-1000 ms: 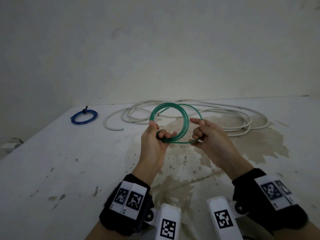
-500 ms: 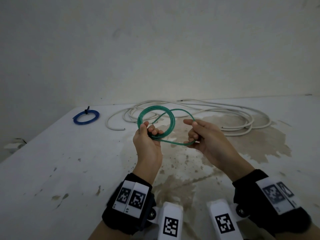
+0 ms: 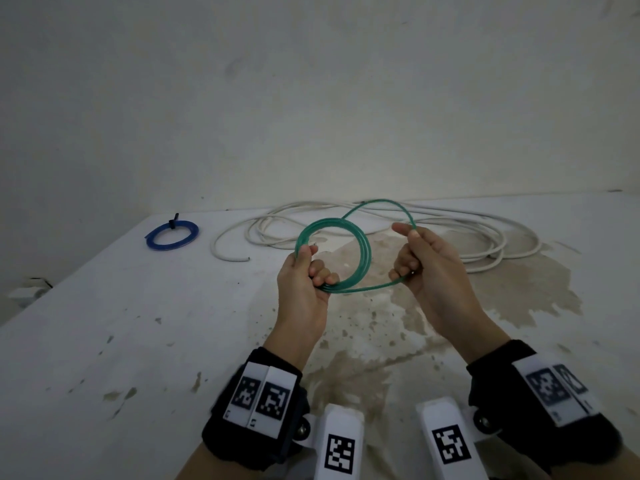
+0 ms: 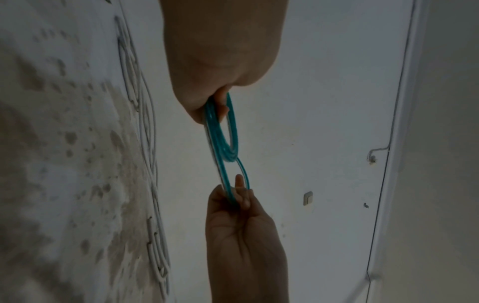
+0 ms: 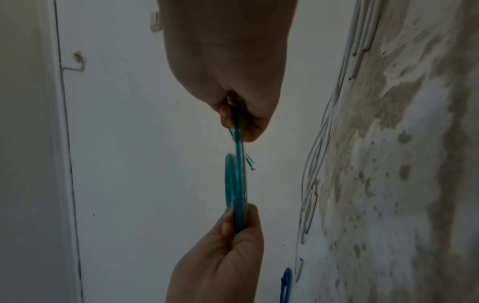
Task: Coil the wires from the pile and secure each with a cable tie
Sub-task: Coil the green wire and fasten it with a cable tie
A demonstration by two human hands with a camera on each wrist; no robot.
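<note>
I hold a green wire (image 3: 363, 252) in the air above the table, wound into a coil of a few turns. My left hand (image 3: 306, 271) grips the coil's lower left side, thumb on top; the coil (image 4: 223, 133) runs out from between its fingers in the left wrist view. My right hand (image 3: 420, 258) pinches a wider outer loop (image 3: 377, 204) of the same wire, stretched out to the right of the coil. In the right wrist view the wire (image 5: 237, 143) leaves my right fingers edge-on toward the left hand (image 5: 228, 244).
A long white cable (image 3: 450, 233) lies in loose loops at the back of the stained white table (image 3: 138, 341). A blue coil (image 3: 172, 234), bound by a black tie, lies at the back left. The wall stands right behind the table.
The right hand has pulled the outer loop up and out to the right, widening it. The left hand has kept hold of the coil, which stands more upright and rounder now.
</note>
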